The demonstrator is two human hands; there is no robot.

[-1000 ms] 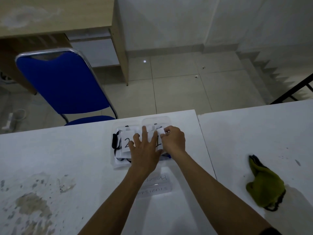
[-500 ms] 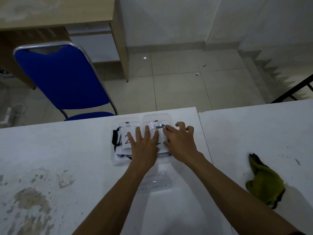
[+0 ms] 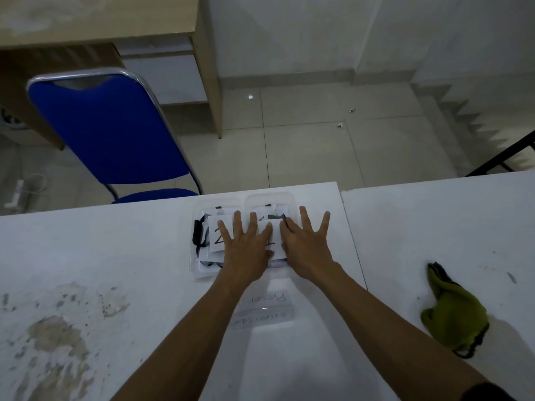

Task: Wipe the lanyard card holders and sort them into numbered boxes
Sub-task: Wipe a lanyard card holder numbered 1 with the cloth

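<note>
Two clear plastic boxes sit side by side at the far edge of the white table. The left box (image 3: 199,227) carries a paper label with a 2 (image 3: 217,235); black lanyards (image 3: 197,233) show inside it. The right box (image 3: 267,199) has a label with a 1 (image 3: 272,241), mostly covered. My left hand (image 3: 246,250) lies flat, fingers spread, across both labels. My right hand (image 3: 307,247) lies flat and spread on the right box's right side. A clear card holder (image 3: 265,312) with handwriting lies on the table between my forearms.
A green cloth (image 3: 451,314) lies crumpled on the adjoining white table (image 3: 434,227) at the right. A blue chair (image 3: 110,131) stands just beyond the table's far edge. The near left of the table top (image 3: 58,342) is stained. A wooden desk (image 3: 115,21) stands behind.
My right hand went from pinching at the 1 label to lying flat with fingers spread, shifted right. My left hand stayed flat on the labels.
</note>
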